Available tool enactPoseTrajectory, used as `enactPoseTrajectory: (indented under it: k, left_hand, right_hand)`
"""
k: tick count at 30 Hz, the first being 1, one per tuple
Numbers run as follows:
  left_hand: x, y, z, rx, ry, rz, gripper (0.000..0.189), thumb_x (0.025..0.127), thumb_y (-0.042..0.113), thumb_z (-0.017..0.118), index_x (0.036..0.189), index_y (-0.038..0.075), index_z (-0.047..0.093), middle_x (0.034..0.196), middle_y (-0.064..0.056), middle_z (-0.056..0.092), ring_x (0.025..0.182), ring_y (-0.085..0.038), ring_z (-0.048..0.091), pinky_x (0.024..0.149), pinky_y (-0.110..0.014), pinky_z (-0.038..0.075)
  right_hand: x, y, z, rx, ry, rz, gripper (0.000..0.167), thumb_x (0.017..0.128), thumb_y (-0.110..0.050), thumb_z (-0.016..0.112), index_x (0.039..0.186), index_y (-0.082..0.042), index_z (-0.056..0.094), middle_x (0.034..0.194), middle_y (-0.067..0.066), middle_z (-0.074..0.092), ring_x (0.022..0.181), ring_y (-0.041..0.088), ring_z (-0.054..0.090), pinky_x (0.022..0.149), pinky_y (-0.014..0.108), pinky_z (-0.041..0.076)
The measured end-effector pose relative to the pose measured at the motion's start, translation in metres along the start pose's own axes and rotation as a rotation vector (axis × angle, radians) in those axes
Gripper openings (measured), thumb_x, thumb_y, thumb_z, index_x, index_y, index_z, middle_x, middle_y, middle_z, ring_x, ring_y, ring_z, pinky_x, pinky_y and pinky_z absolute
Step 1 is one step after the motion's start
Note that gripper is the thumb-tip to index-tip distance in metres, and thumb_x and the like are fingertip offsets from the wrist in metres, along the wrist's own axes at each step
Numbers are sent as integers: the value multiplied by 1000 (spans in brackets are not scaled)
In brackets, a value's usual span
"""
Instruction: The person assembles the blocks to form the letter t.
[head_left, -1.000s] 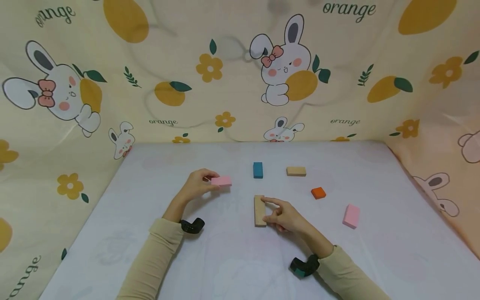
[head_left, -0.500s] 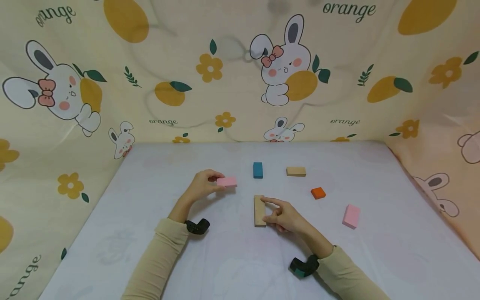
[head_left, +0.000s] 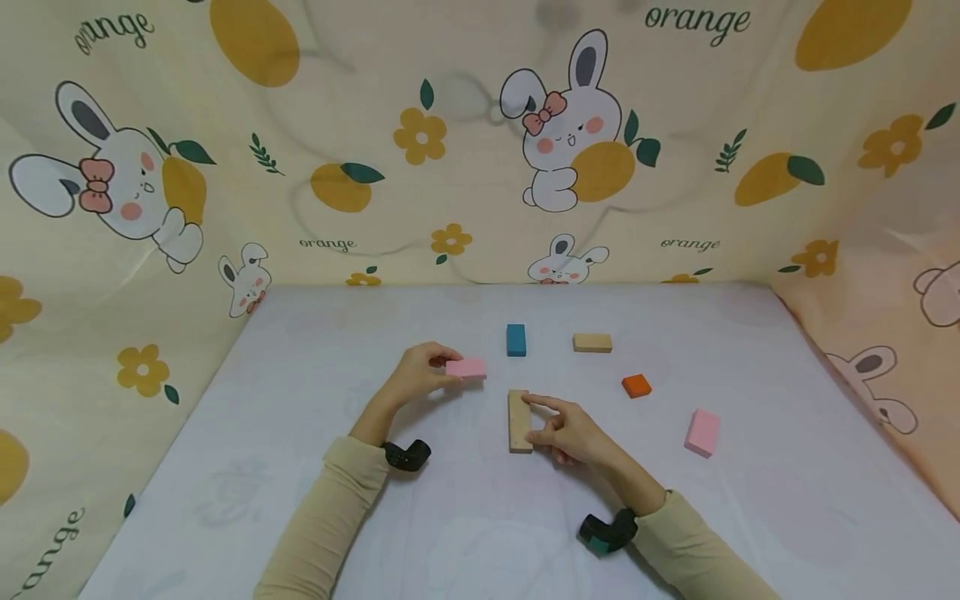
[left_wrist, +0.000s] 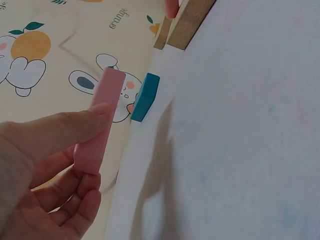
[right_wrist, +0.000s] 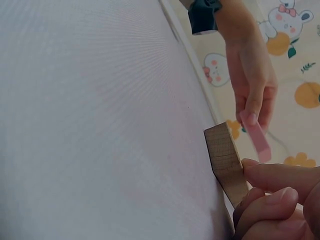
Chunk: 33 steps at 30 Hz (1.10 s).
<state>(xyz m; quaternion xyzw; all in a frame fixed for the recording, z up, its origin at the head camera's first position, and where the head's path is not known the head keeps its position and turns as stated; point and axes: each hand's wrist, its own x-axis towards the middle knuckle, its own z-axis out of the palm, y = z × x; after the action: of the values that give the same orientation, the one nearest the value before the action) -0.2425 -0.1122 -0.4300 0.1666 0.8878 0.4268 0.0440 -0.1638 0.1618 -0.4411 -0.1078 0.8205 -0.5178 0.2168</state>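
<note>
My left hand (head_left: 422,373) pinches a pink block (head_left: 467,368) between thumb and fingers. In the left wrist view this pink block (left_wrist: 102,120) is held clear of the white surface, its shadow falling beside it. Ahead and to the right lies a long plain wooden block (head_left: 519,422), flat on the table. My right hand (head_left: 576,433) holds that block by its right side, index finger at the far end and thumb nearer the front. From the right wrist view, fingers (right_wrist: 270,177) rest against the wooden block (right_wrist: 225,157); part of their contact is hidden.
Behind the long block lie a blue block (head_left: 516,340) and a shorter wooden block (head_left: 592,342). An orange block (head_left: 637,386) and another pink block (head_left: 702,432) are to the right. A patterned cloth (head_left: 465,192) rises behind the white table (head_left: 300,350).
The left hand has carried its pink block to the right and slightly nearer, closer to the long wooden block. My right hand and the long block stay in place.
</note>
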Motion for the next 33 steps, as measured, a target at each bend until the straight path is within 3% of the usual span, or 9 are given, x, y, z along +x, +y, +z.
enactPoseTrajectory:
  k: [11,23,29,33]
  left_hand:
    - [3,7,9,-6,-39,-39,35,79,13,79,111,3,70,116,-16,68,105,-27,63,97,-40,53]
    - [7,8,18,13,-33,4,35,78,13,79,109,1,70,112,-17,69,101,-25,63,94,-39,54]
    - [10,8,23,11,-39,-31,34,78,14,79,110,4,70,114,-14,69,102,-23,62,95,-38,53]
    - [11,10,25,16,-32,-22,34,78,12,80,109,3,70,113,-14,69,101,-23,62,94,-38,53]
  right_hand:
    - [0,0,-1,4,-1,-15,64,88,-8,67,145,-1,39,50,-8,41,37,4,38,39,13,33]
    - [0,1,-2,18,-16,6,64,89,-10,67,146,-3,39,50,-8,42,38,6,39,40,13,34]
    - [0,1,-2,22,-16,11,64,89,-11,67,146,-4,39,50,-8,42,38,6,39,40,13,34]
    - [1,1,-2,19,-16,24,65,89,-12,68,146,-5,40,50,-7,42,38,6,39,40,13,34]
